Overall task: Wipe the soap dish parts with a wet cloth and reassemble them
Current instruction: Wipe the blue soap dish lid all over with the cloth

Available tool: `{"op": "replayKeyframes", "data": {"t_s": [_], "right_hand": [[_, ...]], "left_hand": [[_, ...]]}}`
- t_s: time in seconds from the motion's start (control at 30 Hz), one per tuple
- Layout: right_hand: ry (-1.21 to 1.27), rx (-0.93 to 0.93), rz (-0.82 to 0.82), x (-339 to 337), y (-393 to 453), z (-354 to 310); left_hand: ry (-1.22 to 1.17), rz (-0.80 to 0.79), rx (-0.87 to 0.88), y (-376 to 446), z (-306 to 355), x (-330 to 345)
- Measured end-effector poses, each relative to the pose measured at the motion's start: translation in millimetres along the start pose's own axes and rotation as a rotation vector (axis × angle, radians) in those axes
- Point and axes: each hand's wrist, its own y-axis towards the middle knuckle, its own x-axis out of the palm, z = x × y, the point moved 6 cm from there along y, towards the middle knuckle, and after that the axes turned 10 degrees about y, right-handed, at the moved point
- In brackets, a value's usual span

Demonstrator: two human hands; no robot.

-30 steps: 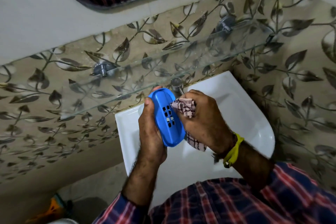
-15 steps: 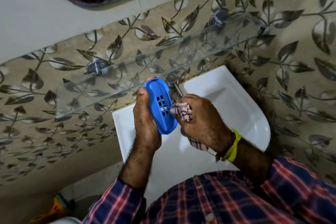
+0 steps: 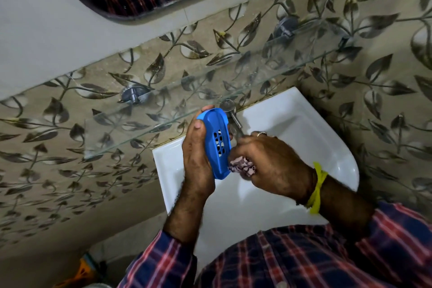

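The wiping step is in hand. The left hand [image 3: 198,161] holds the blue dish [image 3: 216,144] up on edge over the sink [image 3: 292,119], its thumb lying along the near rim and the other fingers wrapped behind it, one fingertip showing over the top end. The side with the drain slots faces the camera. This looks like one part of the soap dish only; I can see no second part anywhere in view, so it may be out of frame or hidden behind the hands.

The right hand [image 3: 273,166] is curled round the cloth [image 3: 242,167], a bunched checked rag of which only a small wad shows between the fingers. That wad presses against the lower right edge of the dish, so the rim and the far face seem to be what is being cleaned. Whether the cloth is wet cannot be told from here.

The tap [image 3: 233,114] stands just behind the dish's top end, under the front edge of the glass shelf [image 3: 163,110], which is close above the hands.

By my judgement the task is at its first half: wiping goes on and reassembly has not begun. The next move calls for running the cloth along the remaining rim and across the slots, turning the dish in the left hand to reach the other face while the grip stays firm, since wet plastic may slip. After that the other part must be found, wiped and fitted to this one.
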Motion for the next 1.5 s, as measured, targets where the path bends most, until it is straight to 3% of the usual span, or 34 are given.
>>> {"op": "replayKeyframes", "data": {"t_s": [0.07, 0.17, 0.33, 0.53, 0.67, 0.83, 1.0, 1.13, 1.27, 1.5], "right_hand": [[0.000, -0.071, 0.030, -0.7, -0.4, -6.6], [0.193, -0.143, 0.007, 9.4, -5.3, -13.7], [-0.029, -0.132, 0.134, 9.5, -6.0, -9.1], [0.116, -0.221, 0.081, 14.9, -9.3, -23.0], [0.011, -0.130, 0.130, 10.6, -3.2, -5.4], [0.136, -0.219, 0.082, 12.4, -9.6, -22.8], [0.066, -0.119, 0.113, 13.2, -3.5, -3.9], [0.181, -0.209, 0.060, 15.2, -6.9, -23.6], [0.274, -0.174, 0.070, 18.7, -3.3, -16.7], [0.240, -0.176, 0.024, 23.5, -5.4, -1.5]], "left_hand": [[-0.002, 0.012, 0.000, 1.8, 0.3, 0.4], [-0.007, 0.055, -0.002, 0.5, -4.2, -1.2], [-0.028, 0.081, -0.046, -1.5, -9.0, -1.6], [-0.071, 0.122, -0.129, -2.5, -17.5, -8.2], [-0.068, 0.139, -0.154, -3.0, -19.7, -8.7], [-0.147, 0.155, -0.205, -5.2, -24.7, -12.8], [-0.148, 0.174, -0.216, -7.6, -27.8, -15.4], [-0.201, 0.184, -0.264, -11.0, -31.7, -17.5], [-0.173, 0.195, -0.298, -11.0, -36.2, -19.2], [-0.183, 0.189, -0.301, -10.2, -36.0, -16.4]]}}
